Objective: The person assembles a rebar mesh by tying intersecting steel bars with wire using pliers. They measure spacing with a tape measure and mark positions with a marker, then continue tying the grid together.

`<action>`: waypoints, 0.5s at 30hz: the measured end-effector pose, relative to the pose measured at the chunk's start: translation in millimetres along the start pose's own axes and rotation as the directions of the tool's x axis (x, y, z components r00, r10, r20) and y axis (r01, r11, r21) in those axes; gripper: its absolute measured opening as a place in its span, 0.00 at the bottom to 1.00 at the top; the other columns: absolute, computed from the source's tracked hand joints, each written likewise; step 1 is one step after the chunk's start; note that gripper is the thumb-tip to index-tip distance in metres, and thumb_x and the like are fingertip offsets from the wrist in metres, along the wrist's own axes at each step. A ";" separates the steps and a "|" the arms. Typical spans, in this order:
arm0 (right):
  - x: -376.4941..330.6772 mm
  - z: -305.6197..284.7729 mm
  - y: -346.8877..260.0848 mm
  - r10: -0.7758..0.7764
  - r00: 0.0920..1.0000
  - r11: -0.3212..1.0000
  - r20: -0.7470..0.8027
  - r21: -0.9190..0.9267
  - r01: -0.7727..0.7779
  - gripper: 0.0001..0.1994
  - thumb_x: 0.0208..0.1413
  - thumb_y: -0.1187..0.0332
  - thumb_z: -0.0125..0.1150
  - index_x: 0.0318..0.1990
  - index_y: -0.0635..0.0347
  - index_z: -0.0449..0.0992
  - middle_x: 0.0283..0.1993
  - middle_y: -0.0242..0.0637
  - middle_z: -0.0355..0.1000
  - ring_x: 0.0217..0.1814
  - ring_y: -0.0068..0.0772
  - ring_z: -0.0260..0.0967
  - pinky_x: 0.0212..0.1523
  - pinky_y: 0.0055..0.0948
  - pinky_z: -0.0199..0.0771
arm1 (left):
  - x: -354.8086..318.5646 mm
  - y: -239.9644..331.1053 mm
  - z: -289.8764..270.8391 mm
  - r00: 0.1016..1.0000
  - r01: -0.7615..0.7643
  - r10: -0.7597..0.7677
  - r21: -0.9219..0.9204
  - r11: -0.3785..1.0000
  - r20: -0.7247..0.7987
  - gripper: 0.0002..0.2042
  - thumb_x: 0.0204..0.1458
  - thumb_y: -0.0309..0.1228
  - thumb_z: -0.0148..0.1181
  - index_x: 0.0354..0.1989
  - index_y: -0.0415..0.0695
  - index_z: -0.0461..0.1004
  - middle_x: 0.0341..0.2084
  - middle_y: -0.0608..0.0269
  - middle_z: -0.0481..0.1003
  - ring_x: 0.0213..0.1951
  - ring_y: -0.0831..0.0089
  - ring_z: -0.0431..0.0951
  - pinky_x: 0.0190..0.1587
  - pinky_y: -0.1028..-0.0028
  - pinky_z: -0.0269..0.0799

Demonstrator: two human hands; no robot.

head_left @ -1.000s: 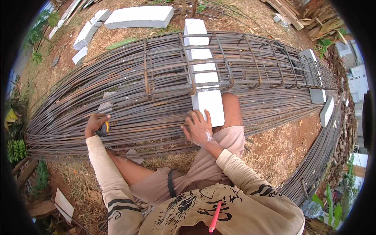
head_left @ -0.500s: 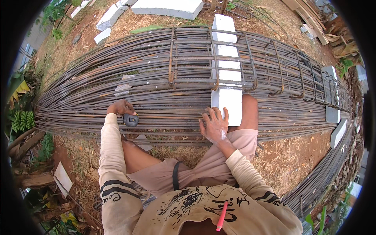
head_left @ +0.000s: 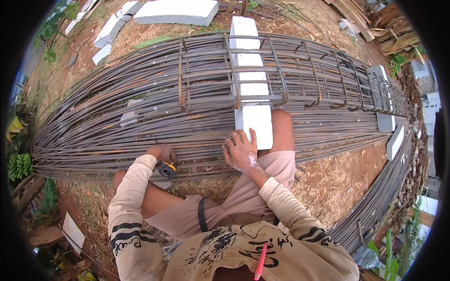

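Note:
My left hand (head_left: pixel 162 151) is closed on a black and yellow tape measure (head_left: pixel 166 169), low over the near edge of the long steel bars (head_left: pixel 110 143). My right hand (head_left: pixel 242 151) has its fingers spread, touching the near left side of a long white block (head_left: pixel 254 122). That block lies across the bars. A cage of bars and square stirrups (head_left: pixel 280 76) passes over its far part. No drawn-out tape can be made out.
Another white block (head_left: pixel 385 122) supports the cage at the right. White slabs (head_left: pixel 176 12) lie on the ground beyond the bars. More bars (head_left: pixel 377 201) are bundled at lower right. Green bananas (head_left: pixel 19 166) hang at the left edge. My bent legs are close to the bars.
My left hand has come nearer to me with the tape measure, which has turned to show its yellow edge. My right hand stays at the white block. The whole view has shifted slightly.

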State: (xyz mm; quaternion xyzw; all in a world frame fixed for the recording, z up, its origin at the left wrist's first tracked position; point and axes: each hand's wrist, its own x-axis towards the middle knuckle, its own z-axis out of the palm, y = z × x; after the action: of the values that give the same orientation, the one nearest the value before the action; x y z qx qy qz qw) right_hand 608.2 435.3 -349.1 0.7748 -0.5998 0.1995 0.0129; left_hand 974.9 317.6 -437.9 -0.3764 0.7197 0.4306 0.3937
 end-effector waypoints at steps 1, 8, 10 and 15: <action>0.3 0.3 -1.2 -0.006 1.000 1.000 0.001 0.003 0.006 0.10 0.51 0.60 0.68 0.38 0.52 0.80 0.50 0.33 0.73 0.60 0.37 0.69 0.71 0.61 0.51 | 8.9 -6.7 6.0 1.000 -0.016 0.016 0.026 1.000 0.000 0.18 0.46 0.39 0.72 0.49 0.57 0.87 0.47 0.60 0.84 0.49 0.59 0.82 0.51 0.61 0.75; -2.2 0.8 1.7 0.002 1.000 1.000 -0.020 0.001 -0.002 0.10 0.50 0.61 0.68 0.37 0.52 0.80 0.49 0.34 0.73 0.59 0.37 0.70 0.71 0.63 0.51 | -15.5 60.6 -25.4 0.978 -0.096 0.143 0.281 0.955 -0.154 0.22 0.52 0.44 0.68 0.56 0.55 0.81 0.45 0.57 0.84 0.48 0.55 0.82 0.52 0.58 0.76; -3.0 0.9 2.1 0.001 1.000 1.000 -0.013 0.001 -0.001 0.10 0.50 0.61 0.68 0.37 0.52 0.80 0.48 0.34 0.73 0.59 0.38 0.70 0.71 0.63 0.51 | -36.5 92.2 -34.7 0.940 -0.237 0.274 0.191 0.953 -0.205 0.24 0.55 0.50 0.67 0.57 0.50 0.80 0.44 0.56 0.84 0.46 0.57 0.84 0.50 0.60 0.77; -3.1 1.0 1.3 0.003 1.000 1.000 -0.006 -0.007 -0.003 0.10 0.49 0.61 0.69 0.37 0.53 0.81 0.47 0.34 0.74 0.59 0.38 0.70 0.71 0.63 0.50 | -150.5 177.4 -92.0 0.733 -0.668 0.532 -0.302 0.680 -0.423 0.22 0.61 0.46 0.65 0.54 0.41 0.80 0.40 0.57 0.84 0.43 0.68 0.84 0.50 0.68 0.77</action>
State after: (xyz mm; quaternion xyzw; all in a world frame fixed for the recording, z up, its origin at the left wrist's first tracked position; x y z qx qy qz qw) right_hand 606.7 437.5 -351.4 0.7734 -0.6015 0.1995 0.0173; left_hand 857.5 325.2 -217.1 -0.2545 0.7394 0.6230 0.0196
